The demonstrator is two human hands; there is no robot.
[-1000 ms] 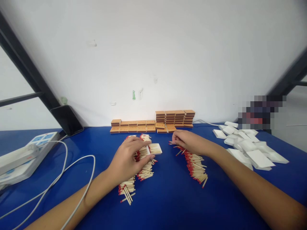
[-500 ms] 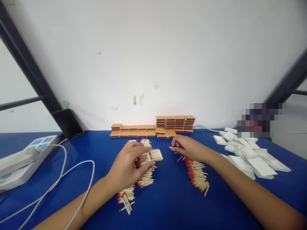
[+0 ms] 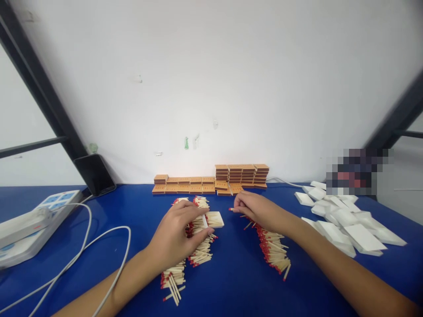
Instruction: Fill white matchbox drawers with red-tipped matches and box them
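Note:
Between thumb and fingers my left hand (image 3: 180,231) grips a small white matchbox tray (image 3: 218,226), which has matches lying in it. Under and around that hand are two long piles of red-tipped matches (image 3: 201,257). My right hand (image 3: 256,209) is closed in a pinch, and matches (image 3: 232,209) with red heads stick out from its fingertips, to the right of the tray. Another pile of matches (image 3: 272,248) runs below the right hand and forearm. How many matches the right hand holds is hidden by its fingers.
Orange matchboxes (image 3: 241,174) stand stacked along the wall. White trays (image 3: 361,237) lie heaped at the right. On the left are a power strip (image 3: 62,198), a phone (image 3: 94,175) leaning on the frame, and a looping white cable (image 3: 127,246) across my left forearm.
My right hand has shifted slightly left toward the tray, with the pinched matches. The left hand keeps its hold on the tray. The whole view has tipped a little upward.

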